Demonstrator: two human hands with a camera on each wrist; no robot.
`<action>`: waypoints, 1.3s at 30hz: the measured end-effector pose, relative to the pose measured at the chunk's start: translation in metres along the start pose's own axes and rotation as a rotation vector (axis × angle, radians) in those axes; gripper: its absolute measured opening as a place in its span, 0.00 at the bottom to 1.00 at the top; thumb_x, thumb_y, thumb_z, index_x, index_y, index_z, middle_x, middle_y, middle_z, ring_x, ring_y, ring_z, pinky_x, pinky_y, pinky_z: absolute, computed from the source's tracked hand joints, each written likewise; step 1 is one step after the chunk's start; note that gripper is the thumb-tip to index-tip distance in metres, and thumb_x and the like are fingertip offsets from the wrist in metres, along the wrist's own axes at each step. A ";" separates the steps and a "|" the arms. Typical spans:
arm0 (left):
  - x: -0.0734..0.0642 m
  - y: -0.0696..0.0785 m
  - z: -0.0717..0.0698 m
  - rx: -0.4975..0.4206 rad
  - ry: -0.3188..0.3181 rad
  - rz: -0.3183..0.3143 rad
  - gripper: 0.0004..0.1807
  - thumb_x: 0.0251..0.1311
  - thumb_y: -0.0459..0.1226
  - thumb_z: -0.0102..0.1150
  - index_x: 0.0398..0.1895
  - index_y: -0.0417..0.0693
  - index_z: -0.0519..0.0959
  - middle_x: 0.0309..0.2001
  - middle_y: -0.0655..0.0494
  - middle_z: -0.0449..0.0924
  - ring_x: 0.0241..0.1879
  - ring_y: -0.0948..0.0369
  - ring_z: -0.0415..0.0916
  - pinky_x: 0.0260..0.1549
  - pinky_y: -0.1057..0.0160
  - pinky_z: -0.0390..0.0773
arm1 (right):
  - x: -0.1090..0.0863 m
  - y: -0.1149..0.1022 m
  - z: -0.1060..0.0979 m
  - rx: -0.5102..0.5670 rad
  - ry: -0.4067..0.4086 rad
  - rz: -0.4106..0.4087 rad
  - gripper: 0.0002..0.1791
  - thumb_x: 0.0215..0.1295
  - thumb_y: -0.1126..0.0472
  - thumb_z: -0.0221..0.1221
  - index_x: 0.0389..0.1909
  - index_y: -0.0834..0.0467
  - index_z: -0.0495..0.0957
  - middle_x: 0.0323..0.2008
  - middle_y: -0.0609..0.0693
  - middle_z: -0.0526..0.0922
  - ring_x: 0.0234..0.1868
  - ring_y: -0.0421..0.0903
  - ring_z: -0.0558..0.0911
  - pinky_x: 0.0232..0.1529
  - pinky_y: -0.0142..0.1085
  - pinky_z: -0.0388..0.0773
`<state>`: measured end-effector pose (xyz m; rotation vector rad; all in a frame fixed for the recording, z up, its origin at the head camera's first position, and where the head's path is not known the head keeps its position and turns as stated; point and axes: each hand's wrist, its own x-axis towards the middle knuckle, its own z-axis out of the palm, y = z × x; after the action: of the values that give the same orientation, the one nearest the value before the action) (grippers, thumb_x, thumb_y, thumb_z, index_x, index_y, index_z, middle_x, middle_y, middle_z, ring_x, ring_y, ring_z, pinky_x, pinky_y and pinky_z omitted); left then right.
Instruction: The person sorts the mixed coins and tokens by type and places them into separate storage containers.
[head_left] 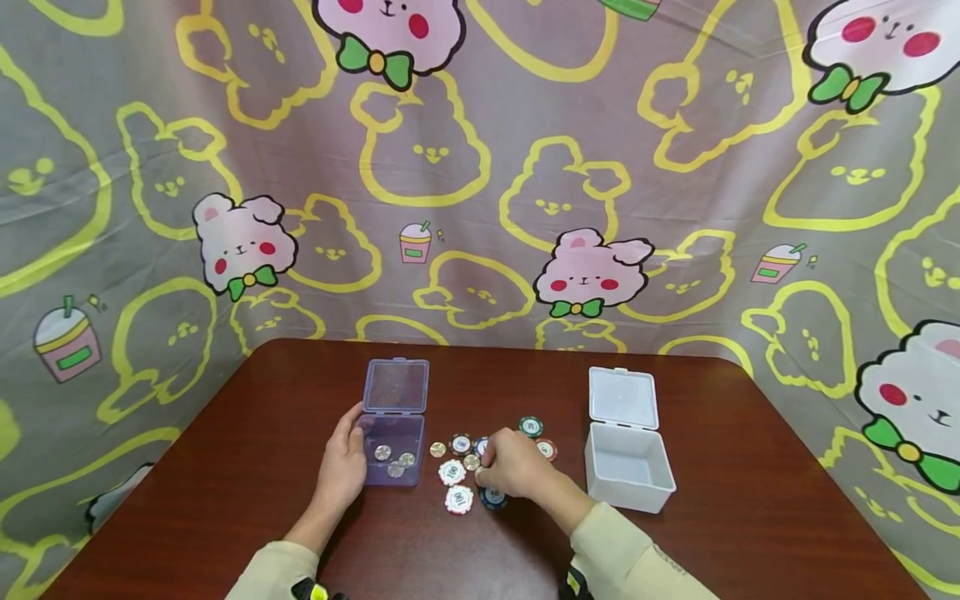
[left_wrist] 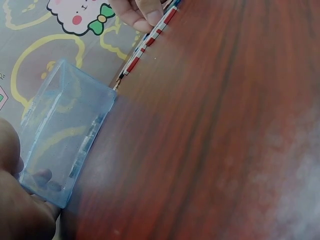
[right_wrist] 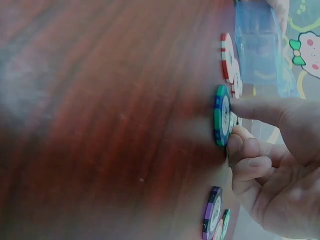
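Note:
My left hand (head_left: 344, 462) grips the left side of a clear bluish plastic box (head_left: 422, 437), whose hinged lid (head_left: 396, 386) stands up at the back. Inside lie several shiny coins (head_left: 382, 452). My right hand (head_left: 517, 462) reaches down among poker chips, thumb and forefinger apart around a gold coin, and I cannot tell whether they pinch it. Another gold coin (head_left: 472, 462) lies just left of the fingertips. A green-and-blue chip (right_wrist: 220, 116) is right by the thumb in the right wrist view. White chips (head_left: 459, 500) lie nearer the box.
On the right stands an open white plastic box (head_left: 630, 500) with its lid (head_left: 622, 396) raised. A green chip (head_left: 531, 427) and a red chip (head_left: 547, 450) lie behind the right hand. One gold coin (head_left: 438, 450) is beside the clear box. A patterned curtain (head_left: 480, 225) hangs behind the wooden table (head_left: 300, 383).

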<state>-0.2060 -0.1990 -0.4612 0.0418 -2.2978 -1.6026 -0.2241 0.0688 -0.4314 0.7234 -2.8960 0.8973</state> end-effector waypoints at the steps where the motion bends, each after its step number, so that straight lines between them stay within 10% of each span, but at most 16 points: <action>1: 0.000 0.000 0.000 -0.001 0.000 -0.001 0.25 0.75 0.25 0.33 0.73 0.30 0.59 0.62 0.29 0.72 0.69 0.41 0.61 0.71 0.44 0.54 | 0.001 0.000 -0.001 0.012 -0.013 0.002 0.11 0.42 0.64 0.74 0.15 0.55 0.79 0.17 0.41 0.76 0.23 0.39 0.73 0.26 0.33 0.74; 20: 0.001 0.000 0.001 0.002 -0.003 -0.015 0.25 0.76 0.26 0.33 0.73 0.32 0.59 0.63 0.30 0.71 0.70 0.41 0.59 0.71 0.44 0.53 | 0.001 0.012 -0.004 0.078 -0.020 -0.025 0.14 0.47 0.62 0.75 0.24 0.58 0.77 0.18 0.41 0.74 0.23 0.37 0.71 0.26 0.33 0.71; 39: 0.001 -0.002 0.001 0.002 0.000 0.003 0.24 0.75 0.25 0.34 0.73 0.30 0.59 0.62 0.29 0.72 0.68 0.41 0.62 0.70 0.44 0.55 | -0.002 0.021 -0.009 0.296 -0.195 -0.047 0.12 0.52 0.78 0.67 0.38 0.65 0.83 0.18 0.45 0.77 0.14 0.35 0.71 0.14 0.26 0.66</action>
<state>-0.2078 -0.1986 -0.4630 0.0390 -2.2984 -1.5994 -0.2324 0.0894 -0.4352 0.9440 -2.9249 1.3393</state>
